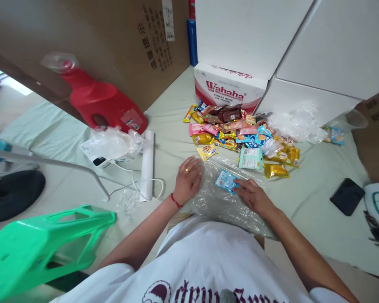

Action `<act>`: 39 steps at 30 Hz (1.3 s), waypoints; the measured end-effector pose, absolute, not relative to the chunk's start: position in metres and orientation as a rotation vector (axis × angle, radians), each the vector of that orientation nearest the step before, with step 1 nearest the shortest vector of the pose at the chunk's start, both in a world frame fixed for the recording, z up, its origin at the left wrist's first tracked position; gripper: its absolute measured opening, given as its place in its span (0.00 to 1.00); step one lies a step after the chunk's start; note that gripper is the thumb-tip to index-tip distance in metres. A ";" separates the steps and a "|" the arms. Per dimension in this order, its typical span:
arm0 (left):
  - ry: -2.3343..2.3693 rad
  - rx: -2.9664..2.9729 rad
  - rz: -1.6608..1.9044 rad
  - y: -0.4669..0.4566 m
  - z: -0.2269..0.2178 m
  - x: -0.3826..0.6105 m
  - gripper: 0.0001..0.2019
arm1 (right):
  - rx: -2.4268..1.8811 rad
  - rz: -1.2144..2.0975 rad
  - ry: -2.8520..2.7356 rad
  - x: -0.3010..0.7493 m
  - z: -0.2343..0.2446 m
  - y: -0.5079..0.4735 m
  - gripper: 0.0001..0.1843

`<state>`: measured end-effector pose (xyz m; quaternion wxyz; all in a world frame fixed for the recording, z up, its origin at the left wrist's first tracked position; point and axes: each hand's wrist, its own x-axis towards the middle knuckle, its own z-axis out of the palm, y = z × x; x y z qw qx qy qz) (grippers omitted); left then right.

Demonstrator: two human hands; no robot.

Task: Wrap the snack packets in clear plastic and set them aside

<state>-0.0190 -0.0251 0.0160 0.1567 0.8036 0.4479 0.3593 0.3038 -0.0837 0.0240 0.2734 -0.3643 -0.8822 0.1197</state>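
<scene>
Lying on a crinkled clear plastic bag [214, 204] right in front of the seated person is a small blue snack packet [225, 180], and the right hand [254, 195] is reaching to it from the right, fingers stretched long and almost flat, their tips touching the packet's right edge; whether a thumb is pinching it from below I cannot tell. The left hand [187, 181] is resting palm down on the bag's left edge, fingers loosely spread and holding nothing, with a ring on one finger and a red bracelet [176, 201] circling the wrist. The bag is spreading out over a pale green sheet [170, 139] that is covering the floor. Just beyond the bag, a pile of brightly coloured snack packets [240, 134] is sitting, yellow, pink, blue and brown ones jumbled together. Behind the pile, a white and red carton printed Wahaha [229, 86] is standing under large white boxes [318, 46], and crumpled clear plastic [295, 122] is lying to the right of the snacks. Farther right, a black phone [347, 196] is lying flat on the sheet. To the left, a white cable [135, 185] is looping near a red plastic jug [102, 103], which is leaning against a big cardboard box [113, 38], and a green plastic stool [41, 248] is lying tipped over nearest the viewer.
</scene>
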 end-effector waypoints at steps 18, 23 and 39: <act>0.738 2.110 0.531 -0.047 0.032 -0.060 0.16 | -1.149 1.034 -2.246 0.350 0.039 -0.163 0.17; 0.992 1.961 0.509 0.011 0.051 -0.031 0.16 | -1.533 1.118 -1.881 0.361 0.054 -0.102 0.24; 1.459 2.453 0.897 -0.013 0.071 0.015 0.19 | -1.771 0.376 -2.636 0.289 0.106 0.008 0.16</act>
